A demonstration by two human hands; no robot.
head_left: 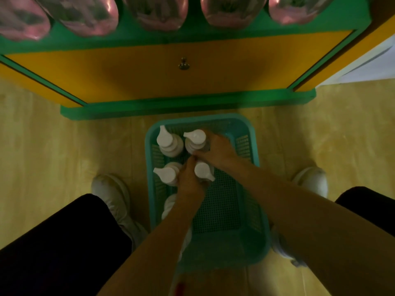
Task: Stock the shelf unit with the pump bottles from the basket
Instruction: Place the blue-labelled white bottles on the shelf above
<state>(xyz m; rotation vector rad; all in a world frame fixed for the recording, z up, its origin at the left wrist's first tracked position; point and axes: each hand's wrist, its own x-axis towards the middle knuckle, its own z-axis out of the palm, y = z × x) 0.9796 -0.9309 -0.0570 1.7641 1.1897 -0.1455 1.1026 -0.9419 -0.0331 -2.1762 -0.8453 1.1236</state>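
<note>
Head view, looking straight down. A turquoise perforated plastic basket sits on the pale yellow floor, just in front of the green base of the green-and-yellow shelf unit, between the person's two white shoes. Left shoe just left of the basket, right shoe to its right; dark trouser legs fill the lower corners. White pump bottles stand upright in the far-left part of the basket; the near-right part shows bare mesh. Far-left bottle untouched, nozzle pointing away. Far-right bottle: the right hand is wrapped around its right side, fingers curled against the body below the pump head, thumb across the front; grip looks closed on it, though motion blur softens the fingers. Middle row: the left hand reaches down between two bottles, fingers closed around the neck of the near-right bottle, whose pump head shows just right of the knuckles. The mid-left bottle stands touching or just beside the back of that hand; cannot tell which. A further white bottle is partly hidden under the left forearm. On the unit's green ledge, along the top edge, a row of pink translucent bottles is seen from above, blurred. Below them, a yellow cabinet door with a small metal knob. All white bottles remain in the basket.
</note>
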